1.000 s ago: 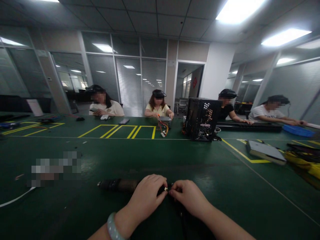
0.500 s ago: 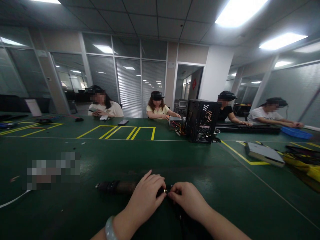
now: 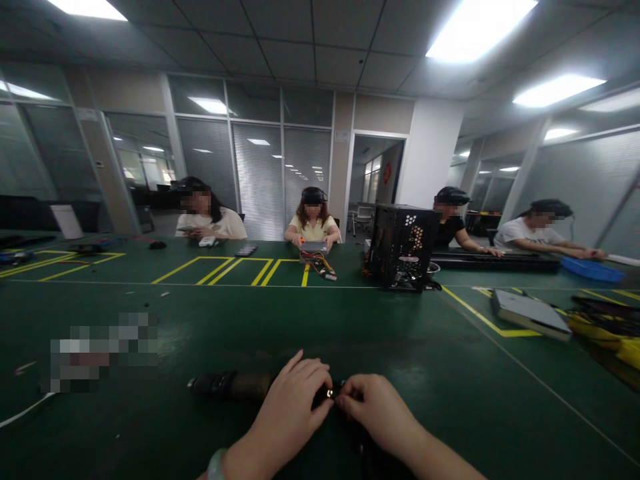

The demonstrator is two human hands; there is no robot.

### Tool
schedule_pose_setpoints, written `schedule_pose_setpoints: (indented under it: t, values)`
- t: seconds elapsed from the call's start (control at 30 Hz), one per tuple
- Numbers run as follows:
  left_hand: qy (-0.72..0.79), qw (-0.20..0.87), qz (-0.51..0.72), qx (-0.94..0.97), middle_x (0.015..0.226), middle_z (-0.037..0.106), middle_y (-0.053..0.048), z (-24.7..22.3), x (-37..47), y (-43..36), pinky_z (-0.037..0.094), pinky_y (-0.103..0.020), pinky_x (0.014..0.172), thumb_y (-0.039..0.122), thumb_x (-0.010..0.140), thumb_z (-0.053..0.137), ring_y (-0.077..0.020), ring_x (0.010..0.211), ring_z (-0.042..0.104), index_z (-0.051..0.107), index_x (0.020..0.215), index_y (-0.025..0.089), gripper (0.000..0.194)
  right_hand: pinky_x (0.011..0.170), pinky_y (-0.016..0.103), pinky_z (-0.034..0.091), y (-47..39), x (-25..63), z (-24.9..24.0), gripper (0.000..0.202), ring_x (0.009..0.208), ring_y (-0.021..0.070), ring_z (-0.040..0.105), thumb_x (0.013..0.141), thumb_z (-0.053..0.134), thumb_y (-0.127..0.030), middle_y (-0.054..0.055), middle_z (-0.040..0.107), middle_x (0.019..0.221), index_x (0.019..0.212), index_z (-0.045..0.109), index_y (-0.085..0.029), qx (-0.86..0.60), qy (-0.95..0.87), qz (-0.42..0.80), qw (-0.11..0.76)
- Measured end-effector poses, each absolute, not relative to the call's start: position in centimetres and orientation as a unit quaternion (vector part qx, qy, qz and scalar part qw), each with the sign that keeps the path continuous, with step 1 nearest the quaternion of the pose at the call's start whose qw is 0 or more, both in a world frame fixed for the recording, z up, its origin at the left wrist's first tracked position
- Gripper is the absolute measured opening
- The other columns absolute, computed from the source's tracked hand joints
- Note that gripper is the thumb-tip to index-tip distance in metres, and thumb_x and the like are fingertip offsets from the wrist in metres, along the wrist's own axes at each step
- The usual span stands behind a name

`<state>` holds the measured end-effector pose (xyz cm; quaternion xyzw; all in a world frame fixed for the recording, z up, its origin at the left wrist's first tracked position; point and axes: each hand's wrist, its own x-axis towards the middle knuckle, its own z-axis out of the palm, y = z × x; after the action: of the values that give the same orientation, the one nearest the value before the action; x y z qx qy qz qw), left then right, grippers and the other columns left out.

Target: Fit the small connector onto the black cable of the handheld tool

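A dark cylindrical tool (image 3: 240,387), much like an electric screwdriver, lies on the green tabletop with its narrow metal tip toward the left. My left hand (image 3: 297,397) is closed around its right end. A small shiny gold-coloured piece (image 3: 330,394) shows at the tips of my left fingers. Close beside it, my right hand (image 3: 376,401) is pinched shut, with its fingertips almost touching that gold piece. A dark cable (image 3: 361,443) runs down under my right hand and seems to start in its fingers. The exact contact is hidden by the fingers.
Across the green table (image 3: 240,313) stands a black computer case (image 3: 403,247). A person opposite holds a power supply (image 3: 315,247) with loose wires. A silver box (image 3: 530,313), a blue tray (image 3: 593,270) and yellow-and-black items (image 3: 607,327) are at the right. A white cable (image 3: 25,410) lies left.
My hands keep nearly the same grip at the tool's end. Across the table, the person has moved the power supply leftward, away from the computer case. The view has tilted slightly up.
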<state>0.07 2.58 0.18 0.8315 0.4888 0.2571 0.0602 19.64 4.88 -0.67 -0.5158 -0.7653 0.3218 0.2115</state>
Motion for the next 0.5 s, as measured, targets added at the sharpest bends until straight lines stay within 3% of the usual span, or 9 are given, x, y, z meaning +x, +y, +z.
schedule_pose_setpoints:
  t: [0.23, 0.5]
  values:
    - [0.509, 0.082, 0.246, 0.821, 0.115, 0.065, 0.005, 0.24, 0.18, 2.71, 0.022, -0.051, 0.115, 0.016, 0.079, 0.063, -0.0197, 0.117, 0.054, 0.061, 0.087, 0.027, 0.014, 0.054, 0.019, 0.033, 5.14, 19.72, -1.04, 0.016, 0.061, 0.012, 0.061, 0.082, 0.06, -0.029, -0.002, 0.07, 0.068, 0.075, 0.071, -0.021, -0.51, -0.761, 0.333, 0.224]
    - [0.51, 0.09, 0.245, 0.82, 0.114, 0.066, 0.004, 0.07, 0.5, 2.69, 0.023, -0.053, 0.114, 0.009, 0.08, 0.055, -0.0204, 0.115, 0.056, 0.061, 0.087, 0.026, 0.02, 0.056, 0.019, 0.035, 5.41, 19.77, -1.52, 0.014, 0.064, 0.0123, 0.062, 0.08, 0.06, -0.025, -0.002, 0.071, 0.071, 0.074, 0.072, -0.021, -0.508, -0.758, 0.334, 0.236]
